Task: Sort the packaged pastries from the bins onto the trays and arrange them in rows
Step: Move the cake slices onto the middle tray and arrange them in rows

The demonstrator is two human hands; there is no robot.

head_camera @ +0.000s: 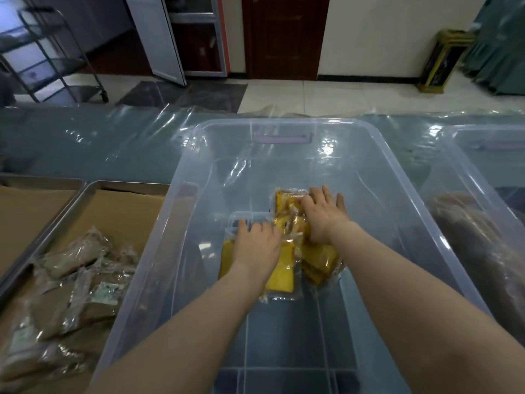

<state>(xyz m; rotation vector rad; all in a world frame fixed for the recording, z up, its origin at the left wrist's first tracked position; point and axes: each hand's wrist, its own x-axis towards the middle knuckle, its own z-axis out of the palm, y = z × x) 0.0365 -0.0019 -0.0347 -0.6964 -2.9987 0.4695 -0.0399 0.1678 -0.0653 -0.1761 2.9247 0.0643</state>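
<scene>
Both my hands reach down into a clear plastic bin (403, 177). On its floor lies a small heap of yellow pastries in clear wrappers (282, 273). My left hand (257, 244) lies on the left part of the heap, fingers bent over the packets. My right hand (322, 216) covers the far right part with its fingers spread forward on the wrappers. Whether either hand has closed round a packet is hidden by the backs of the hands. On the metal tray (93, 191) to the left lie several brown packaged pastries (85, 280) on cardboard.
A second metal tray (39, 180) lined with cardboard sits at the far left. Another clear bin (483, 143) holding brownish packets stands at the right. Clear plastic sheeting covers the table. Beyond are a wheeled rack, a door and a tiled floor.
</scene>
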